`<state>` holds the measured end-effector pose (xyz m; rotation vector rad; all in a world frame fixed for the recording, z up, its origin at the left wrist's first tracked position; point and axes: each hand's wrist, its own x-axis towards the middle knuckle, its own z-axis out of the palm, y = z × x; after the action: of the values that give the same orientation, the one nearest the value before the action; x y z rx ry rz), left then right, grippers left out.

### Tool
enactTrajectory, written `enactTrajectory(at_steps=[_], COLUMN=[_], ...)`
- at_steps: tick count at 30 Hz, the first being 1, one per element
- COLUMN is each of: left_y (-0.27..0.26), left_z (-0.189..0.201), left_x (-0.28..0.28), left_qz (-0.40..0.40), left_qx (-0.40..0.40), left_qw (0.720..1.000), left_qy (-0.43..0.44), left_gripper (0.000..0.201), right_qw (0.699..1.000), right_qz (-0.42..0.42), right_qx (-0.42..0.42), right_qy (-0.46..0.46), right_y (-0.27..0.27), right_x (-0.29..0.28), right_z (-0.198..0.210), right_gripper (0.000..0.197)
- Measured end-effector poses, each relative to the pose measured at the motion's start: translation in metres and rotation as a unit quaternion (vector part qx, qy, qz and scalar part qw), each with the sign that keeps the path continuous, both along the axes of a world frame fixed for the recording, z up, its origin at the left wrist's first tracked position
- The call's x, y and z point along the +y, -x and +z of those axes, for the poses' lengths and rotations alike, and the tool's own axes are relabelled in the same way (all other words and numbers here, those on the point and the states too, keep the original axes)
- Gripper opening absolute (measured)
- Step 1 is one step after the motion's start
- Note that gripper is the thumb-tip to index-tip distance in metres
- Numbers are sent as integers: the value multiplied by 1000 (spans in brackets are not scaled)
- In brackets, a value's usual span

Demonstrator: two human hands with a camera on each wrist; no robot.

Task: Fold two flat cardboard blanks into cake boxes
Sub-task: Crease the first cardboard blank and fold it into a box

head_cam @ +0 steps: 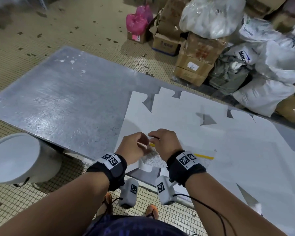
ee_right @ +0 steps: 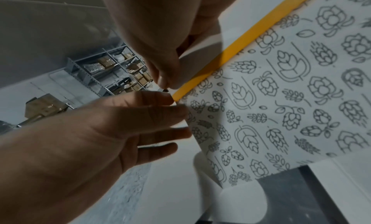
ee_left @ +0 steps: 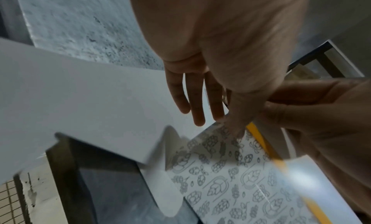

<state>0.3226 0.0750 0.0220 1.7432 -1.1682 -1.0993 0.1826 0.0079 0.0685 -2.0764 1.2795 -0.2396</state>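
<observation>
Flat white cardboard blank (head_cam: 220,142) covers the right half of the metal table (head_cam: 66,99); I cannot tell where one sheet ends and another begins. At its near edge a flap printed with a hop pattern (head_cam: 153,158) (ee_left: 230,171) (ee_right: 281,100) and a yellow stripe (head_cam: 203,156) (ee_right: 240,41) is lifted. My left hand (head_cam: 140,142) (ee_left: 234,121) (ee_right: 174,103) pinches the flap's corner with thumb and forefinger, its other fingers straight. My right hand (head_cam: 158,138) (ee_right: 166,84) (ee_left: 291,116) pinches the same corner at the stripe's end.
A white bucket (head_cam: 14,157) stands on the tiled floor left of the table's near corner. Brown cartons (head_cam: 194,53) and stuffed plastic bags (head_cam: 279,65) are piled beyond the far edge. The table's left half shows bare metal.
</observation>
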Motion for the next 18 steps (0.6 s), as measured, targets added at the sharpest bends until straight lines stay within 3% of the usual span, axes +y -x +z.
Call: enactTrajectory(at_steps=[12, 18], left_y=[-13, -15], left_z=[-1, -7], left_x=[-11, -8], left_qz=[30, 38], left_qx=[-62, -58], left_qw=[997, 998], left_qy=[39, 4], left_gripper=[25, 12], right_qw=[999, 998], right_qz=[41, 62], right_qx=[-22, -6], right_qy=[19, 18], right_y=[-13, -16], right_x=[-20, -30], right_z=[7, 7], right_gripper=[13, 10])
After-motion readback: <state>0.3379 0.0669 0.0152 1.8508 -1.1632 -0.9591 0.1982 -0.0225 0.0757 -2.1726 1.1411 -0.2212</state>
